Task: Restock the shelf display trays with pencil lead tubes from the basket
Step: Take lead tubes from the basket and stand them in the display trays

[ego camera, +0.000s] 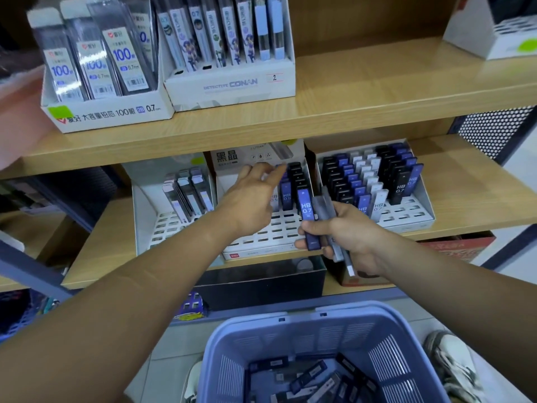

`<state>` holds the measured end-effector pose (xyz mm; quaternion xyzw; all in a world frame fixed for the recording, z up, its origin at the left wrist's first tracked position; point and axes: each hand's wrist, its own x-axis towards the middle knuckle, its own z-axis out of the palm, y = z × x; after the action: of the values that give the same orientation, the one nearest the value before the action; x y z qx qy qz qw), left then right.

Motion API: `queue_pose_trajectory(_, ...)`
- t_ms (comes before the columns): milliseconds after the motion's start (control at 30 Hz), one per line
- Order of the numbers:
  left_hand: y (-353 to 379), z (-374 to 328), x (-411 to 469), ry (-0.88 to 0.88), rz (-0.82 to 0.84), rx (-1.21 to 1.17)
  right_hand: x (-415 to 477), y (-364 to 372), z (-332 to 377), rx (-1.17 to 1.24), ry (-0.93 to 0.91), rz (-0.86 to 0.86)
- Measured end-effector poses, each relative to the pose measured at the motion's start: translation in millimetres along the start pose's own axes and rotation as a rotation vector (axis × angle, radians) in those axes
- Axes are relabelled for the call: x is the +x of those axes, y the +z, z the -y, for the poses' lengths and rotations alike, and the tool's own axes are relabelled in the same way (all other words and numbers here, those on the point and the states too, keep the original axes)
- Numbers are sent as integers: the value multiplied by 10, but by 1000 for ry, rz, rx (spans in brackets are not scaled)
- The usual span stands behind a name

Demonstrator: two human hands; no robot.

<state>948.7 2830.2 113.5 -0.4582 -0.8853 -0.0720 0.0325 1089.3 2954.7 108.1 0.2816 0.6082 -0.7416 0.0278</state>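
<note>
Head view: I am looking down over both forearms at a wooden shelf unit [377, 91], with a basket on the floor below it.
Left hand [255, 196]: it is reaching into the middle display tray [270, 232] on the lower shelf. Its fingers are stretched out and loose. The fingertips are lying at the tops of the blue and black tubes [290, 184] standing in that tray's right-hand rows. I am seeing nothing gripped in it.
Right hand [348, 234]: it is curling round a bundle of pencil lead tubes [308, 216], with a blue one marked HB 0.7 in front and grey translucent ones behind. It is holding them roughly upright just in front of the middle tray's right edge.
Left display tray [162, 225]: a few grey and white tubes [189, 193] are leaning in its back slots.
Right display tray [406, 213]: rows of black, blue and white tubes [366, 175] are filling most of it.
Basket [319, 330]: this lilac plastic basket is sitting at bottom centre, with more loose tubes [305, 376] lying flat inside.
Upper shelf: a white 0.7 mm lead box [107, 112] is standing beside a Detective Conan box [232, 85], the two touching.
Floor: a pale shoe [453, 362] is showing to the right of the basket.
</note>
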Motion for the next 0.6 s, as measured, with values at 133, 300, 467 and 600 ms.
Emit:
queue_pose_trajectory(133,-306,-177,-109,-255,89,-928,-74,24,92,-9,-52,30)
queue_pose_trajectory(300,-452,-89,-294,-312,152,-1253,-143,93,136,-30,-39,96)
queue_pose_trajectory(467,-540,68,-491,-447,149,-1364,-161,179,132,-107,-17,134)
queue_pose_trajectory(600,-605,199,-648,-448,256,-1308,-150,269,103,-124,-42,122)
